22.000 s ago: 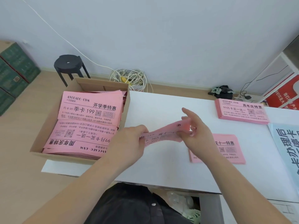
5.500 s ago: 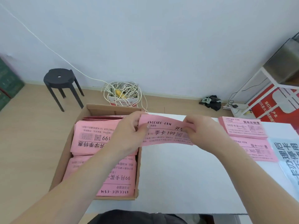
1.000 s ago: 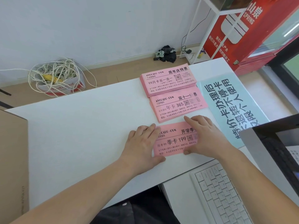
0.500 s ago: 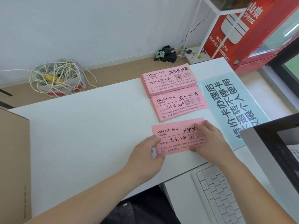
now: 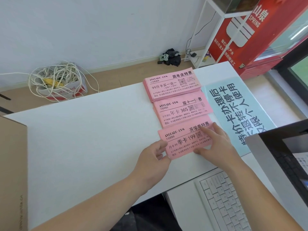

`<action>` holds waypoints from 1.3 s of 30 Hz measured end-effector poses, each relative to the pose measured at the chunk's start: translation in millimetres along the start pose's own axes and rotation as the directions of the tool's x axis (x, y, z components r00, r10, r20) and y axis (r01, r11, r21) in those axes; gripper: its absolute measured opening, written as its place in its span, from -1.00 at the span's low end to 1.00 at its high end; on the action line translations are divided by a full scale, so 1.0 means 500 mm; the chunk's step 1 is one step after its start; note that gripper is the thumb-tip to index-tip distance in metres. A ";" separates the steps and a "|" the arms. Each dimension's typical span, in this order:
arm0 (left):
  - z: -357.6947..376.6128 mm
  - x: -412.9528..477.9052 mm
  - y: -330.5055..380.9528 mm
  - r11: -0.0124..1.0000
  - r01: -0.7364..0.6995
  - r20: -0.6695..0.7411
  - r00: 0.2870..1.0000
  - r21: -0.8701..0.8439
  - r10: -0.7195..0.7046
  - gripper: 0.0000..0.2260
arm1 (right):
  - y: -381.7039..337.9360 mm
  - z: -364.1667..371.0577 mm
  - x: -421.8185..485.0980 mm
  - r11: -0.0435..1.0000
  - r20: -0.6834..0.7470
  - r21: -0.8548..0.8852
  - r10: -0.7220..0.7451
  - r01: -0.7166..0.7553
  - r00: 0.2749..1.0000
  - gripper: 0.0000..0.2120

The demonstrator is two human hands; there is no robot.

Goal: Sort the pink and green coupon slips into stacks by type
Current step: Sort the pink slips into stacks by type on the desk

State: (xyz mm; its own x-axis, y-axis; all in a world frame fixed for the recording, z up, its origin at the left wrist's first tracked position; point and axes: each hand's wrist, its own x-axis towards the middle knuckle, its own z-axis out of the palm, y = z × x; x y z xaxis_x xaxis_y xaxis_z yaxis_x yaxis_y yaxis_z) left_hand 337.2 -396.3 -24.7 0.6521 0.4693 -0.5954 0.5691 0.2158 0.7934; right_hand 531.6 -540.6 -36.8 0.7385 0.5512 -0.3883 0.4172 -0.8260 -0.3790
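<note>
Three stacks of pink coupon slips lie in a column on the white table (image 5: 83, 130). The far stack (image 5: 171, 87) and the middle stack (image 5: 181, 110) lie untouched. The near stack (image 5: 181, 140), printed "199", sits just below the middle one. My left hand (image 5: 155, 155) pinches this stack's near left corner between thumb and curled fingers. My right hand (image 5: 215, 144) rests on the stack's right end with straight fingers on top and the thumb at the near edge, hiding that end. No green slips are in view.
A pale blue printed sign (image 5: 238, 110) lies right of the stacks. A white keyboard (image 5: 221, 202) and a monitor (image 5: 283, 164) sit at the near right. A cardboard box (image 5: 11, 172) stands at the left edge. Coiled cables (image 5: 56, 82) lie on the floor.
Both hands have slid the near stack away from me, up against the middle stack. My left hand went from lying flat beside it to pinching its left corner.
</note>
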 end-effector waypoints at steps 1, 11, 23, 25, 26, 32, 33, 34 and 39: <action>0.002 0.001 0.003 1.000 0.003 0.008 1.000 -0.011 -0.003 -0.53 | 0.002 0.001 0.001 1.000 -0.007 -0.007 -0.006 0.005 1.000 -0.16; 0.003 0.015 0.010 0.998 0.045 0.029 0.999 -0.042 -0.044 -0.56 | -0.004 0.006 0.001 1.000 -0.014 -0.029 0.009 -0.009 1.000 -0.18; -0.019 0.025 0.033 0.997 0.074 0.011 0.997 -0.005 -0.074 -0.64 | -0.057 0.020 0.011 1.000 -0.002 -0.017 0.026 -0.026 1.000 -0.28; -0.029 0.028 0.033 0.997 0.076 -0.021 0.997 -0.013 -0.077 -0.65 | -0.046 0.008 0.022 0.998 -0.071 0.025 0.067 -0.065 0.995 -0.43; -0.033 0.029 0.033 0.996 0.086 -0.028 0.996 -0.028 -0.087 -0.66 | -0.038 0.002 0.029 0.997 -0.094 0.029 0.077 -0.075 0.993 -0.49; -0.030 0.023 0.038 0.992 0.088 0.026 0.996 -0.086 -0.087 -0.62 | -0.023 0.002 0.032 0.996 -0.091 -0.056 0.065 -0.071 0.994 -0.60; -0.027 0.024 0.039 0.992 0.087 0.034 0.996 -0.089 -0.084 -0.62 | -0.024 0.004 0.027 0.995 -0.106 -0.064 0.065 -0.072 0.992 -0.59; -0.025 0.026 0.039 0.991 0.089 0.042 0.995 -0.096 -0.085 -0.62 | -0.028 0.007 0.023 0.995 -0.117 -0.073 0.065 -0.074 0.991 -0.59; -0.018 0.037 0.033 0.988 0.083 0.064 0.995 -0.130 -0.076 -0.59 | -0.049 0.029 0.004 0.993 -0.130 -0.105 0.041 -0.055 0.991 -0.59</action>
State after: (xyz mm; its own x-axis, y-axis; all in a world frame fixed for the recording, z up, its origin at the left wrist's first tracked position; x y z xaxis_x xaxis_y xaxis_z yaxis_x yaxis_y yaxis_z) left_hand 354.4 -376.2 -21.3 0.6379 0.3959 -0.6605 0.5514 0.3640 0.7507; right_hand 515.0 -517.5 -40.3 0.8178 0.4966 -0.2908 0.4291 -0.8629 -0.2669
